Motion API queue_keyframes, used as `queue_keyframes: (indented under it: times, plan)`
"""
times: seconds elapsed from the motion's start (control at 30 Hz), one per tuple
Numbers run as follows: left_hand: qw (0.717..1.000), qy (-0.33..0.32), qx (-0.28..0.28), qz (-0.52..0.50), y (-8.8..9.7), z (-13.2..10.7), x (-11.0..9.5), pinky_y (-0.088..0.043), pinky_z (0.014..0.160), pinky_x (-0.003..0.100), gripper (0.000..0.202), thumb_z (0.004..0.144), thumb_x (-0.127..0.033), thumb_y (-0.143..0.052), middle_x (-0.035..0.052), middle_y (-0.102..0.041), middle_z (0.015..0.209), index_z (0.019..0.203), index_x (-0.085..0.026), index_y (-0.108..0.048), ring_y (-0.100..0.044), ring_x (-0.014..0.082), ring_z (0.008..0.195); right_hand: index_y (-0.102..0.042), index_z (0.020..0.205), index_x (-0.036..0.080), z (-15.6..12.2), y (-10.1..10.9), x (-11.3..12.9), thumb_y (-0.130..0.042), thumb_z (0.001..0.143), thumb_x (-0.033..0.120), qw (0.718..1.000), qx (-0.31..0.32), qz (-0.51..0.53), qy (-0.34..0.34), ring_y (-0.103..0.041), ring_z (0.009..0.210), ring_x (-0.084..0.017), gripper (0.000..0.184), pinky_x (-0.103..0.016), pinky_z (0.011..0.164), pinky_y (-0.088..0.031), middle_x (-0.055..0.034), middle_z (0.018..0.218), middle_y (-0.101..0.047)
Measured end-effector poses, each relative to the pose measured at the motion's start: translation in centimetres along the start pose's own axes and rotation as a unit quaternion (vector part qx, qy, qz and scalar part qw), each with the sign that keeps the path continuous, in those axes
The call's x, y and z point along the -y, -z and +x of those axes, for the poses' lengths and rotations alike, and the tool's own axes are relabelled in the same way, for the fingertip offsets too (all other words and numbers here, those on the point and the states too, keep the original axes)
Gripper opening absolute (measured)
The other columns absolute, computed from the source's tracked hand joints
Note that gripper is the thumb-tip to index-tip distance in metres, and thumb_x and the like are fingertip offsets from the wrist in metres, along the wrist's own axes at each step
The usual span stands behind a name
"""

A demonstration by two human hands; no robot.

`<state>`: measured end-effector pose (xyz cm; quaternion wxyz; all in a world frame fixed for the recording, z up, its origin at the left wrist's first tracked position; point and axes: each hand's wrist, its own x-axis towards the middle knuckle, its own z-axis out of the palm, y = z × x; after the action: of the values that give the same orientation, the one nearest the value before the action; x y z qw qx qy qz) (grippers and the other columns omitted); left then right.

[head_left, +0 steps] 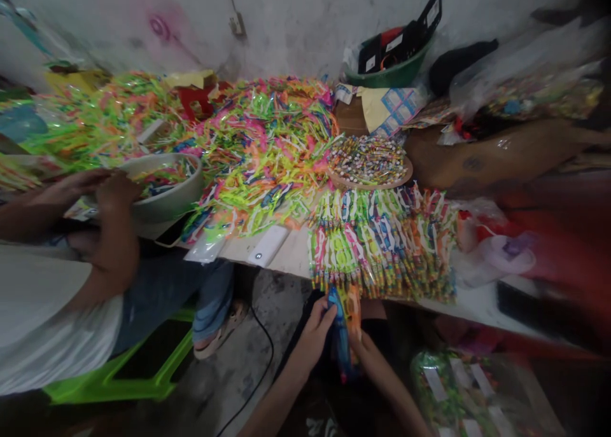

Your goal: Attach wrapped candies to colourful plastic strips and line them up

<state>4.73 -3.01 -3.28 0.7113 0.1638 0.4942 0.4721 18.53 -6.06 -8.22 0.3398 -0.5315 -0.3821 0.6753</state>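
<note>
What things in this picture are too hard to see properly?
- Head view: the blue and orange packet between the left hand and right hand is blurred; its contents are unreadable.
- The co-worker's hands cover part of the bowl.
- The right side of the table is smeared dark and red.
- The bags at bottom right are cut off by the frame edge.

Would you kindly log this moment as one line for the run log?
left hand: holds blue packet | right hand: on same packet | nearby: sorted packets on table | co-worker's hands: at bowl
</note>
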Motion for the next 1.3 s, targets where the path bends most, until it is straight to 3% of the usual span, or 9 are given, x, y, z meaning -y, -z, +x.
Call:
queue_keyframes:
  times: [0.33, 0.43, 0.53, 0.6, 0.73, 0.9, 1.03, 1.13, 1.3]
  plan:
    - [0.977, -0.137, 0.008, 0.161, 0.5, 1.4, 2.6, -0.037, 0.088, 0.019, 0.015, 0.072, -0.027, -0.071, 0.0027, -0.063, 0.099, 0.081, -0.018, -0.062, -0.055, 0.0178, 0.098, -0.065, 0.094, 0.015, -0.3, -0.9, -0.5, -0.060, 0.071, 0.063, 0.999, 0.023, -0.035, 0.027, -0.058, 0.083, -0.022, 0.053, -0.036, 0.083, -0.046, -0.0062, 0.084, -0.065]
    - [0.979, -0.137, 0.027, 0.150, 1.2, 2.0, 3.9, -0.041, 0.087, 0.021, 0.030, 0.070, -0.028, -0.074, 0.0044, -0.063, 0.101, 0.095, -0.019, -0.061, -0.057, 0.0190, 0.097, -0.065, 0.087, 0.016, -0.2, -0.8, -0.8, -0.062, 0.069, 0.061, 0.997, 0.040, -0.050, 0.042, -0.057, 0.078, -0.020, 0.049, -0.034, 0.079, -0.046, -0.0049, 0.079, -0.064]
    - [0.946, -0.158, 0.033, 0.282, 2.9, 3.2, 5.2, -0.046, 0.089, 0.028, 0.032, 0.091, -0.033, -0.042, 0.0107, -0.057, 0.118, 0.118, -0.018, -0.049, -0.058, 0.0192, 0.104, -0.060, 0.072, 0.016, -0.4, 0.8, -1.7, -0.061, 0.069, 0.062, 0.996, -0.027, -0.080, 0.033, -0.053, 0.065, -0.016, 0.046, -0.029, 0.067, -0.045, -0.0013, 0.064, -0.058]
    - [0.891, -0.187, 0.050, 0.410, 4.6, 3.8, 6.1, -0.045, 0.092, 0.036, 0.035, 0.094, -0.026, -0.026, 0.0134, -0.055, 0.121, 0.122, -0.016, -0.045, -0.057, 0.0197, 0.106, -0.055, 0.063, 0.016, -0.8, 2.5, -2.6, -0.061, 0.067, 0.063, 0.989, -0.115, -0.096, 0.023, -0.050, 0.059, -0.014, 0.047, -0.026, 0.060, -0.041, 0.0009, 0.057, -0.053]
    - [0.797, -0.203, 0.190, 0.536, 7.4, 4.4, 8.3, -0.027, 0.109, 0.046, 0.026, 0.078, -0.015, -0.055, 0.0083, -0.061, 0.115, 0.103, -0.019, -0.060, -0.046, 0.0247, 0.121, -0.049, 0.056, 0.019, -2.2, 5.6, -3.7, -0.062, 0.064, 0.062, 0.970, -0.220, -0.104, 0.014, -0.047, 0.055, -0.013, 0.046, -0.026, 0.057, -0.040, 0.0028, 0.053, -0.049]
    - [0.506, -0.271, 0.375, 0.728, 7.6, 6.1, 11.8, -0.020, 0.111, 0.053, 0.025, 0.083, -0.017, -0.052, 0.0165, -0.059, 0.119, 0.106, -0.012, -0.061, -0.043, 0.0286, 0.124, -0.049, 0.053, 0.020, -3.7, 6.1, -4.4, -0.062, 0.064, 0.057, 0.958, -0.256, -0.125, 0.006, -0.051, 0.055, -0.017, 0.040, -0.029, 0.059, -0.043, 0.0018, 0.050, -0.049]
    - [0.483, -0.304, 0.376, 0.730, 6.1, 6.7, 11.5, -0.027, 0.109, 0.044, 0.015, 0.085, -0.014, -0.051, 0.0098, -0.069, 0.094, 0.091, -0.016, -0.065, -0.057, 0.0221, 0.103, -0.061, 0.063, 0.020, -4.0, 5.8, -4.8, -0.064, 0.064, 0.054, 0.969, -0.211, -0.130, -0.009, -0.062, 0.069, -0.026, 0.034, -0.033, 0.065, -0.049, -0.0031, 0.057, -0.060]
    - [0.489, -0.336, 0.365, 0.717, 5.7, 5.1, 8.2, -0.037, 0.101, 0.030, 0.010, 0.086, -0.023, -0.054, 0.0023, -0.069, 0.089, 0.089, -0.024, -0.064, -0.060, 0.0161, 0.092, -0.067, 0.077, 0.021, -3.7, 5.9, -4.7, -0.063, 0.067, 0.055, 0.974, -0.188, -0.129, -0.012, -0.064, 0.075, -0.027, 0.035, -0.037, 0.068, -0.051, -0.0057, 0.064, -0.066]
    - [0.588, -0.325, 0.151, 0.725, 7.2, 4.8, -1.4, -0.045, 0.059, 0.019, 0.037, 0.097, -0.031, -0.025, 0.0046, -0.067, 0.073, 0.095, -0.017, -0.059, -0.062, 0.0127, 0.062, -0.067, 0.091, 0.019, -2.3, 6.0, -4.1, -0.056, 0.075, 0.058, 0.978, -0.159, -0.137, -0.009, -0.063, 0.069, -0.022, 0.044, -0.039, 0.065, -0.052, -0.0057, 0.068, -0.067]
